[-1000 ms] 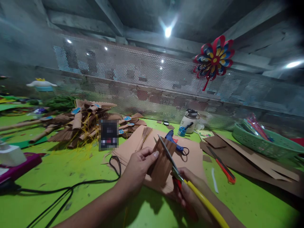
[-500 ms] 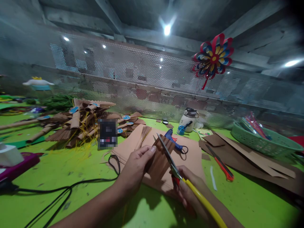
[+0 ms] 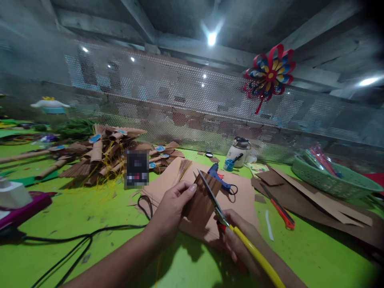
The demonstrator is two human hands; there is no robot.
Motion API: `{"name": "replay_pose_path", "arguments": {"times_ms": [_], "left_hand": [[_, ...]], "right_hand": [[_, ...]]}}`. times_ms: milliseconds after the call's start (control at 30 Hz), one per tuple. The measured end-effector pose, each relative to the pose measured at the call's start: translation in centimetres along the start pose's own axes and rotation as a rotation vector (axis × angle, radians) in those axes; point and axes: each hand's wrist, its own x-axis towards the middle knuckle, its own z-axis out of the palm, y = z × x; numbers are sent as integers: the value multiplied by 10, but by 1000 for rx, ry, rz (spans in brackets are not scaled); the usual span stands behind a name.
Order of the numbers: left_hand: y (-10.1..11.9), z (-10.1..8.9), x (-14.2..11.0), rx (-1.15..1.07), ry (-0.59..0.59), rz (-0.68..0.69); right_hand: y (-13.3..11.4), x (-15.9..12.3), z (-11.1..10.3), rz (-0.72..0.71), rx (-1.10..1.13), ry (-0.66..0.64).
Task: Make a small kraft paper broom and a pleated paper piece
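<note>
My left hand (image 3: 172,206) pinches a piece of brown paper (image 3: 198,210) with slits running along it, thumb on top. Scissors (image 3: 220,216) with one yellow and one red handle are in my right hand (image 3: 240,230), its fingers wrapped at the handles. Their blades are parted, one lying across the face of the brown paper and the other tip showing past its far edge. Under both hands lies a stack of light brown paper sheets (image 3: 240,190). A blue hot glue gun (image 3: 221,179) and a fringed paper bundle (image 3: 182,170) rest on that stack.
Several paper brooms (image 3: 96,148) with yellow strings are heaped at the left. A black cable (image 3: 114,229) crosses the green table from a purple power strip (image 3: 28,208). On the right lie a red utility knife (image 3: 280,210), brown sheets (image 3: 306,200) and a green basket (image 3: 336,180).
</note>
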Motion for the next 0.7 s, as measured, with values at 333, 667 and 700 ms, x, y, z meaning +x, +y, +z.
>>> {"name": "replay_pose_path", "arguments": {"times_ms": [333, 667, 700], "left_hand": [[4, 5, -4, -178, 45, -8], [2, 2, 0, -34, 106, 19], [2, 2, 1, -12, 113, 29]], "right_hand": [[0, -1, 1, -23, 24, -2], [2, -1, -1, -18, 7, -33], [2, -1, -1, -18, 6, -33]]}}
